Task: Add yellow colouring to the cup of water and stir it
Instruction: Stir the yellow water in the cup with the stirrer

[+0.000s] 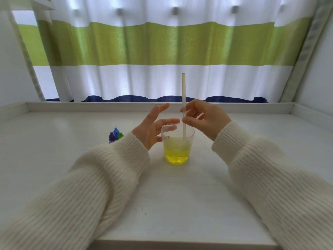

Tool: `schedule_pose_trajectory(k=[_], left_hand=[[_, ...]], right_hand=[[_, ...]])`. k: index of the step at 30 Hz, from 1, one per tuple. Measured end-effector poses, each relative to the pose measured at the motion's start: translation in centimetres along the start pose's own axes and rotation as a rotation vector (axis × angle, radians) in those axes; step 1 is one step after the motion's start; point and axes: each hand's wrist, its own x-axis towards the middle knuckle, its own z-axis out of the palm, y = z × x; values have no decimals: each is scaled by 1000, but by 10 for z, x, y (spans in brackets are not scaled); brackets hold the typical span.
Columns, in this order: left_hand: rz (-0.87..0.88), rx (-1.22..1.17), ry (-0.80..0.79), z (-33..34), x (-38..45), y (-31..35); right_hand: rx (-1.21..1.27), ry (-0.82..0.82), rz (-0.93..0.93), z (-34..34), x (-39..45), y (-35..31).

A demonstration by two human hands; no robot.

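Cream-sleeved right hand (pixel 203 118) pinches upright straw (pixel 183 98) mid-shaft, tip below stirring yellow water in clear plastic cup (pixel 177 143); left hand (pixel 153 126), fingers spread, steadies rim.

Soft daylight comes through the curtain (pixel 162 51) beyond my hands, brightest in its white bands; the white table (pixel 171 195) under my wrists is evenly lit, with only faint shadows beneath my sleeves (pixel 90 186); the yellow water glows in the cup (pixel 177 147) between my hands; straight edges bow outward far to either side; my nearest sleeve cloth looks slightly soft.
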Motion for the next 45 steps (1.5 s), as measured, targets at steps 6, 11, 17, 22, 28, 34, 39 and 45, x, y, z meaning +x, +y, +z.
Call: schedule_pose_trajectory(k=[6, 11, 17, 22, 28, 34, 39, 45], left_hand=[[-1, 14, 2, 1, 0, 1], [-2, 31, 4, 3, -1, 2], [-3, 33, 1, 3, -2, 3], [-4, 39, -2, 3, -2, 3], [-10, 39, -2, 4, -4, 5], [-12, 40, 14, 5, -3, 5], [-22, 53, 16, 6, -2, 6], [-20, 52, 15, 6, -2, 5]], right_hand=[[-49, 5, -12, 0, -1, 1], [-1, 6, 14, -1, -1, 0], [208, -69, 54, 1, -3, -5], [278, -92, 31, 5, -3, -8], [225, -54, 15, 8, -3, -6], [63, -6, -13, 7, -1, -2], [-20, 18, -46, 2, -2, 2], [-33, 24, -28, 1, -1, 2]])
